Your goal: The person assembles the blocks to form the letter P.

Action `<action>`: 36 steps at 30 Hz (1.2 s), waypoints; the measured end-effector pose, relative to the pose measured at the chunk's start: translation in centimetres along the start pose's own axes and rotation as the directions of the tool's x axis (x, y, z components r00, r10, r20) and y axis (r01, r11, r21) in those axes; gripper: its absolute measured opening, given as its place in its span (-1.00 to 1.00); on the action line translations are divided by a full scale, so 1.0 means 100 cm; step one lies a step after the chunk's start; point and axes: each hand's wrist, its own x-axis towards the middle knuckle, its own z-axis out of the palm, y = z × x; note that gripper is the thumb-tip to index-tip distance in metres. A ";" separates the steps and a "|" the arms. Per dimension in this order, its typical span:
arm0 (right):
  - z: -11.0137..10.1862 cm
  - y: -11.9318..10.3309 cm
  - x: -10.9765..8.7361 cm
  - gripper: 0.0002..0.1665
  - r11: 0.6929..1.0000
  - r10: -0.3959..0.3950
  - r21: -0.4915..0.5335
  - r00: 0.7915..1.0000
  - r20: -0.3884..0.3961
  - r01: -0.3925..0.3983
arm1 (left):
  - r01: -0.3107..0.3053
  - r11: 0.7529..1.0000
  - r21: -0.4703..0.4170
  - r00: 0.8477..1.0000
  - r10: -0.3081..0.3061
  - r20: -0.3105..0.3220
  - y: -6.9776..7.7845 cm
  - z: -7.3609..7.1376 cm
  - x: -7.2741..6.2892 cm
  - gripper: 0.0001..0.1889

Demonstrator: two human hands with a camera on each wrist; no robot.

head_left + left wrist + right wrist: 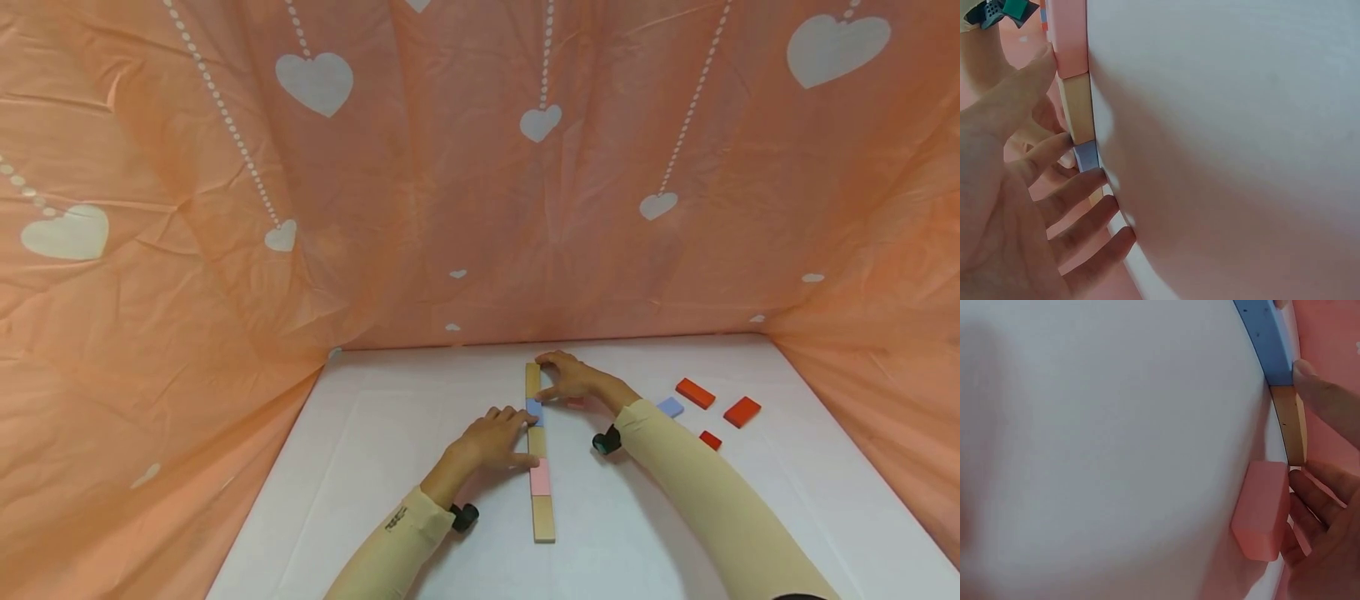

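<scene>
A straight row of flat blocks runs away from me across the table: a near tan block (543,520), a pink block (540,477), a middle tan block (537,442), a blue block (534,412) and a far tan block (532,380). My left hand (491,440) rests along the row's left side, thumb by the pink block and forefinger at the blue one, fingers loosely spread. On the other side, my right hand (568,377) has its thumb at the blue block and its fingers by the row's far end. A loose pink block (1261,509) lies beside that hand, partly hidden in the head view.
Off to the right lie a loose blue block (671,407) and several red ones, among them a long red block (695,393), a wider red block (742,412) and a small red block (710,440). An orange cloth (480,208) with hearts hangs around the white table (360,467).
</scene>
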 end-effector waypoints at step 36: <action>-0.043 0.053 -0.098 -0.47 0.992 -0.076 0.067 0.920 -0.385 0.111 | -0.008 1.000 -0.019 1.000 0.008 -0.001 -0.001 0.003 -0.003 -0.13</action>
